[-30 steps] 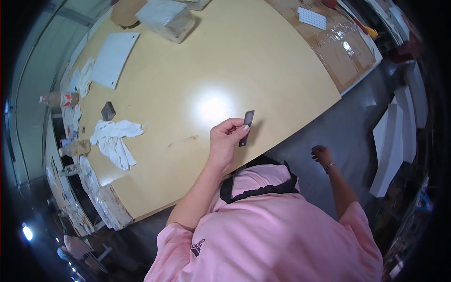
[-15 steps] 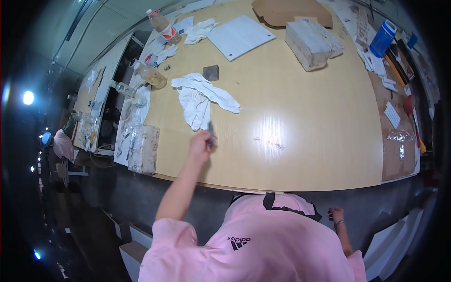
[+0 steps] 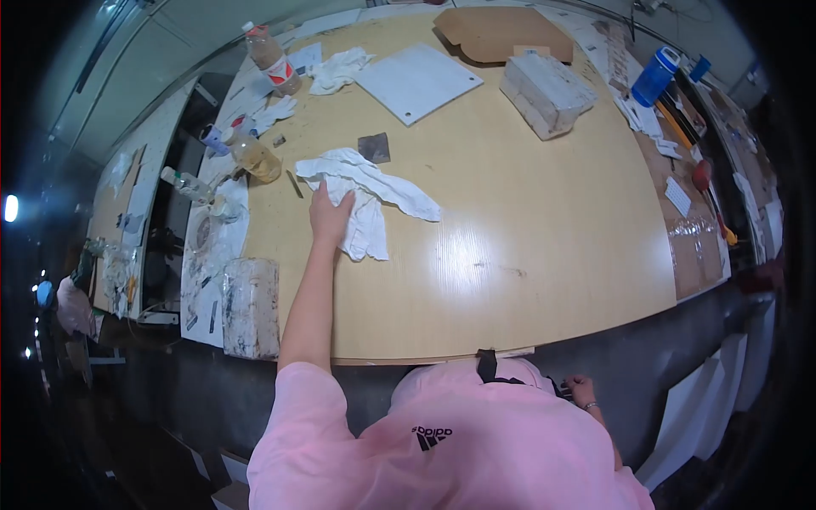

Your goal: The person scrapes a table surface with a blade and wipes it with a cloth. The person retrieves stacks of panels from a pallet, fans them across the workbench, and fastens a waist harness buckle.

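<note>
My left hand (image 3: 330, 214) rests on the lower left part of a crumpled white cloth (image 3: 367, 223), its thumb spread from the fingers. Just left of the cloth lies a thin dark strip (image 3: 294, 184). A small dark square piece (image 3: 374, 148) sits behind the cloth. Down by my waist, beyond the table's front edge, my right hand (image 3: 581, 390) has curled fingers beside a dark strap; what they hold, if anything, is too small to name.
Bottles (image 3: 270, 61) and a whitish block (image 3: 252, 308) line the left side. Toward the back are a white board (image 3: 418, 82), brown cardboard (image 3: 506, 34) and a wrapped block (image 3: 544, 92). A blue bottle (image 3: 654, 76) stands right. A person (image 3: 75, 306) is far left.
My left hand has moved forward and left onto the cloth, and the dark tool it held has left it. A thin dark strip now shows beside the cloth. My right hand remains low.
</note>
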The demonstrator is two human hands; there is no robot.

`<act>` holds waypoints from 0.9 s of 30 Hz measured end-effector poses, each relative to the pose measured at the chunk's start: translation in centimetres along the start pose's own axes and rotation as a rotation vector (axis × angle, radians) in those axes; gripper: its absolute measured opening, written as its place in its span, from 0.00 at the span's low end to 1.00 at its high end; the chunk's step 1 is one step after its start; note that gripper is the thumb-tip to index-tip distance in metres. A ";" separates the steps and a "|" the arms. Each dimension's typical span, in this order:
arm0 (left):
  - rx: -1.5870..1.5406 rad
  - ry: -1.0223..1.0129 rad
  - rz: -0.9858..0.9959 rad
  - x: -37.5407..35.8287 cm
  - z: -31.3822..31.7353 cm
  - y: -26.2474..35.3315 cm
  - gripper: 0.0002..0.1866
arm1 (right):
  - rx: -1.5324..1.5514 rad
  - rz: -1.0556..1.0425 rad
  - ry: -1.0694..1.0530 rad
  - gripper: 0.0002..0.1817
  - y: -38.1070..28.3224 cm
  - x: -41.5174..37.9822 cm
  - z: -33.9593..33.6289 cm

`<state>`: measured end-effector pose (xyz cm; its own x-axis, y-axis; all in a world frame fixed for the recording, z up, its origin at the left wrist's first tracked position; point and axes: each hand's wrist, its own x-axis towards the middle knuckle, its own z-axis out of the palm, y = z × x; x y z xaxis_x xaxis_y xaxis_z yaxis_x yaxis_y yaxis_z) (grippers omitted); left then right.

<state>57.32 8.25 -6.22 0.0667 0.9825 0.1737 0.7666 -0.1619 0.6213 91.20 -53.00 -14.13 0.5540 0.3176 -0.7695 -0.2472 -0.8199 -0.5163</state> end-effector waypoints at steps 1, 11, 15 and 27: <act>0.134 0.023 0.089 -0.3 0.5 1.3 0.39 | -0.039 -0.015 -0.012 0.08 0.4 -0.9 0.7; -0.006 -0.113 -0.014 7.2 4.1 4.1 0.23 | -0.050 0.067 0.165 0.08 5.4 -7.3 3.6; 0.092 0.127 0.221 8.8 1.6 3.9 0.20 | 0.061 0.157 0.239 0.09 4.2 -10.0 4.8; -0.668 -1.088 0.717 -24.4 5.7 17.7 0.28 | -0.275 -0.079 0.362 0.18 15.2 -5.9 6.5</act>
<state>72.90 -18.03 -3.81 0.9694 0.2087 0.1292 -0.0496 -0.3493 0.9357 78.98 -64.21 -19.87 0.8166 0.2374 -0.5262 -0.0002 -0.9114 -0.4115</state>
